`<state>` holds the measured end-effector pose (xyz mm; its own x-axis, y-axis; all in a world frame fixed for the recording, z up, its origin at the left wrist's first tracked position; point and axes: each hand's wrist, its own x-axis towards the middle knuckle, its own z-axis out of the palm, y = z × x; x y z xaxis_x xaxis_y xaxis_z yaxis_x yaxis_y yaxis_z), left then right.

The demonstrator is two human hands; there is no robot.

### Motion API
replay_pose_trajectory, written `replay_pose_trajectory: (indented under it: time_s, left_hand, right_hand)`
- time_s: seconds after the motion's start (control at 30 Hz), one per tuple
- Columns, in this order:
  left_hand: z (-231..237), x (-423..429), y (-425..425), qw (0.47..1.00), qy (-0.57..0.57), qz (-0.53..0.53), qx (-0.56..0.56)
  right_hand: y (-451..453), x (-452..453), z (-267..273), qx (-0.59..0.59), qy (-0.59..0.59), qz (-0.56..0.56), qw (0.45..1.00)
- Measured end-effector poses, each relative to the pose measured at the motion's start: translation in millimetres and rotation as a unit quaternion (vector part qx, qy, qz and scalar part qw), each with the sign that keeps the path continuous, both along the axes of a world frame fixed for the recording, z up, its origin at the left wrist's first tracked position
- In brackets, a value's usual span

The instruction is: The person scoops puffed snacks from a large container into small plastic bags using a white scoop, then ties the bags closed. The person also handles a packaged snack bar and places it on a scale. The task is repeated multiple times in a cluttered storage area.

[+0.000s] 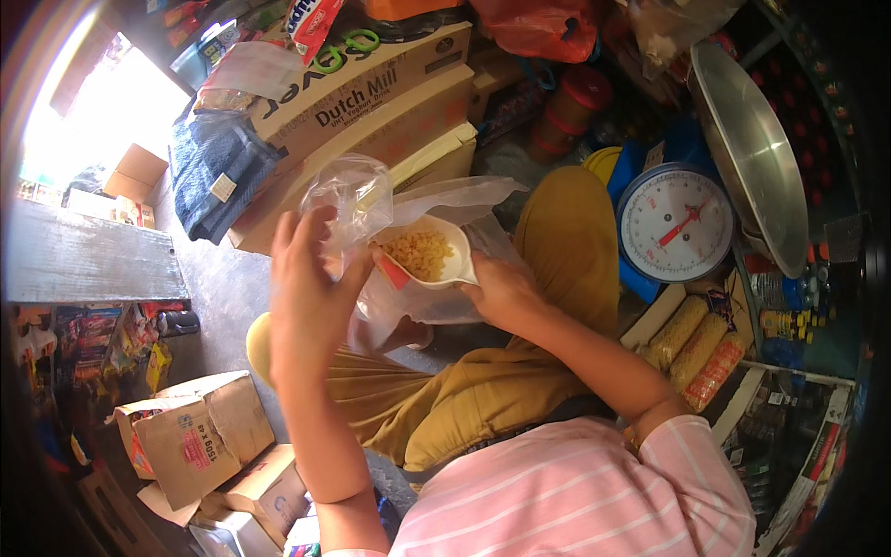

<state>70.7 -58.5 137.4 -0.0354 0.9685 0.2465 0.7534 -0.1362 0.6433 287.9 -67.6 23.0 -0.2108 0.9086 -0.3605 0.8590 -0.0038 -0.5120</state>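
Note:
My right hand (502, 291) grips the handle of a white plastic scoop (456, 259). Small yellow pieces, which look like dry pasta (420, 255), lie in the scoop. A small clear plastic bag (351, 191) is held in my left hand (313, 268), beside the scoop's front end. The left thumb is close to a red patch (393, 271) at the scoop's lip; whether it touches is hard to tell. Beneath the scoop, a larger translucent plastic bag (445, 306) spreads between my legs; its contents are mostly hidden.
Stacked cardboard cartons (362, 104) stand ahead, with green-handled scissors (346, 52) and a folded blue cloth (219, 170) on top. To the right are a dial scale (675, 223) with a metal pan (755, 160) and packs of pasta (696, 341). Opened boxes (202, 432) lie at left.

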Motion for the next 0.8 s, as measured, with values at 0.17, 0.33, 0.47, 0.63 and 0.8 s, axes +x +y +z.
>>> replay_pose_trajectory:
  time_s: [0.17, 0.33, 0.47, 0.63, 0.8]
  left_hand:
    - [42.9, -33.5, -43.4, 0.995, -0.089, 0.012, -0.035]
    - [51.9, -34.5, -80.1, 0.991, 0.076, 0.114, 0.005]
    - [68.8, -31.4, -126.0, 0.997, -0.055, -0.012, 0.044]
    - [47.8, 13.9, -107.1, 0.905, -0.251, -0.195, -0.282]
    - [10.1, 33.3, -102.4, 0.712, -0.527, -0.286, -0.365]
  right_hand:
    - [-17.8, 27.7, 43.1, 0.06, 0.099, -0.011, 0.993]
    - [-20.6, 35.4, 37.9, 0.035, 0.128, -0.027, 0.991]
    - [-36.2, 60.0, 58.3, 0.06, 0.167, -0.038, 0.983]
    - [-39.7, 67.5, 40.6, 0.077, 0.179, -0.027, 0.98]
    - [-49.7, 96.1, 65.2, 0.081, 0.201, -0.049, 0.975]
